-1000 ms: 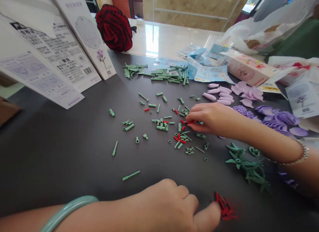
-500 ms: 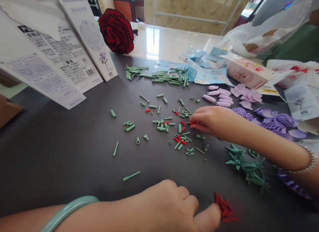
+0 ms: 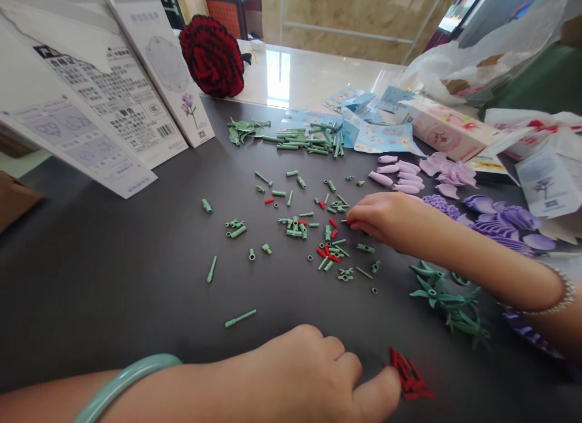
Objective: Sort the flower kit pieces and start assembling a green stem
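The right hand point(image 3: 386, 220) is pinching a small red plastic pin point(image 3: 351, 222) among scattered green stem pieces point(image 3: 295, 226), while the left hand point(image 3: 300, 374) is curling well apart, its thumb touching a red pile point(image 3: 407, 374), and a pink carton point(image 3: 448, 129) is sitting beyond the right hand.
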Demonstrator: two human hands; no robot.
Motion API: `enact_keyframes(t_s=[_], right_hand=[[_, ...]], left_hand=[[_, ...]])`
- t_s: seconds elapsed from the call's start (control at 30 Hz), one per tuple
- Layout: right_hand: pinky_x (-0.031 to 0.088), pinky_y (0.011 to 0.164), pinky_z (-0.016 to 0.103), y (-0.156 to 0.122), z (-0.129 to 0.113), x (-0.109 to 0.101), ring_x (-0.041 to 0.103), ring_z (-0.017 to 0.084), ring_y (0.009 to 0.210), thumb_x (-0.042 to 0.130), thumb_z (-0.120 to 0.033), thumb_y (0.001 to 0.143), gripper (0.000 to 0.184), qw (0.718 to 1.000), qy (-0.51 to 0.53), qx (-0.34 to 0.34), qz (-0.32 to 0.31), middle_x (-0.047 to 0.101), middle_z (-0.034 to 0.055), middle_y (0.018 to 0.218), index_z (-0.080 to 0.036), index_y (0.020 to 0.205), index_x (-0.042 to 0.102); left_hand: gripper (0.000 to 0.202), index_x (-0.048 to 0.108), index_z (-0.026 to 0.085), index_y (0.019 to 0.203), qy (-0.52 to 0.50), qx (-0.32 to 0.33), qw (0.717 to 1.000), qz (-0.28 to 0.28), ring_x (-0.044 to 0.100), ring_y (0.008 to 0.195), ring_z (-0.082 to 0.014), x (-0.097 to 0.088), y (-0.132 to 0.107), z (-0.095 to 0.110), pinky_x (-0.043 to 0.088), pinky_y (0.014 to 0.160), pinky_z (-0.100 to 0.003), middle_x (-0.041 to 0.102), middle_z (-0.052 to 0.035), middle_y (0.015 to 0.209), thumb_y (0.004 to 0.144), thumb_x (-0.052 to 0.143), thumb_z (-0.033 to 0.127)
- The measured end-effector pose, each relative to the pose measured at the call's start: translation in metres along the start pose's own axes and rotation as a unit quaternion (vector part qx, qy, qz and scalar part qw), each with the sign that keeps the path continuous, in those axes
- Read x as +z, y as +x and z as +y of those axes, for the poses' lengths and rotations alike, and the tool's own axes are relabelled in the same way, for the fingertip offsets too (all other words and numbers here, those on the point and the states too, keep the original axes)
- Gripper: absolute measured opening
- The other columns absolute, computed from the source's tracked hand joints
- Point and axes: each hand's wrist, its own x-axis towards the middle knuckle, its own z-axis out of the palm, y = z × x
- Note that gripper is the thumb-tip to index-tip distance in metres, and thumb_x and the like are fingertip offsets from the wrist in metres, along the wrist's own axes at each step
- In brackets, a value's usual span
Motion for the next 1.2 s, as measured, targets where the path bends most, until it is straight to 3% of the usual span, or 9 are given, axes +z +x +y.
enact_keyframes(t_s=[0.3, 0.53, 0.73, 0.97, 1.2], right_hand=[[0.043, 0.061, 0.028, -0.008, -0.004, -0.008, 0.064, 0.017, 0.067, 0.056, -0.009, 0.093, 0.021, 0.996, 0.002, -0.087, 0.023, 0.07, 0.0041, 0.075, -0.017, 0.078, 0.069], [0.048, 0.065, 0.03, -0.006, -0.007, -0.006, 0.069, 0.02, 0.076, 0.06, -0.009, 0.093, 0.017, 0.997, 0.013, -0.079, -0.001, 0.073, 0.0059, 0.083, -0.016, 0.084, 0.073], [0.048, 0.067, 0.028, -0.008, -0.006, -0.003, 0.067, 0.019, 0.075, 0.056, -0.002, 0.091, 0.021, 0.992, -0.012, -0.122, 0.029, 0.072, 0.0065, 0.082, -0.015, 0.083, 0.071], [0.047, 0.065, 0.029, -0.007, -0.009, -0.004, 0.068, 0.021, 0.079, 0.053, -0.007, 0.095, 0.021, 0.994, -0.029, -0.098, 0.043, 0.073, 0.0085, 0.087, -0.016, 0.092, 0.072], [0.052, 0.077, 0.032, 0.004, -0.013, -0.007, 0.066, 0.022, 0.082, 0.041, -0.002, 0.097, 0.034, 0.967, -0.033, -0.223, 0.121, 0.076, 0.0107, 0.092, -0.011, 0.097, 0.073]], left_hand=[[0.042, 0.044, 0.013, 0.133, 0.003, 0.001, 1.0, 0.017, 0.06, 0.055, -0.0156, 0.002, 0.0, 0.0, 0.034, 0.042, -0.03, 0.065, 0.0025, 0.071, 0.101, 0.054, 0.038], [0.041, 0.043, 0.013, 0.134, -0.001, 0.003, 1.0, 0.014, 0.059, 0.055, -0.0168, 0.0, 0.0, -0.001, 0.037, 0.042, -0.031, 0.067, 0.0025, 0.073, 0.101, 0.053, 0.036], [0.04, 0.043, 0.013, 0.133, -0.007, 0.002, 1.0, -0.003, 0.059, 0.053, -0.0168, 0.0, 0.001, -0.002, 0.036, 0.041, -0.031, 0.067, 0.0026, 0.073, 0.101, 0.053, 0.037], [0.043, 0.043, 0.014, 0.134, -0.016, -0.003, 1.0, -0.015, 0.061, 0.055, -0.0169, -0.002, 0.0, -0.001, 0.037, 0.043, -0.031, 0.068, 0.0021, 0.074, 0.101, 0.054, 0.038], [0.038, 0.045, 0.015, 0.133, -0.022, -0.007, 1.0, -0.014, 0.06, 0.055, -0.0173, -0.003, 0.001, -0.001, 0.037, 0.042, -0.031, 0.068, 0.0015, 0.074, 0.102, 0.052, 0.035]])
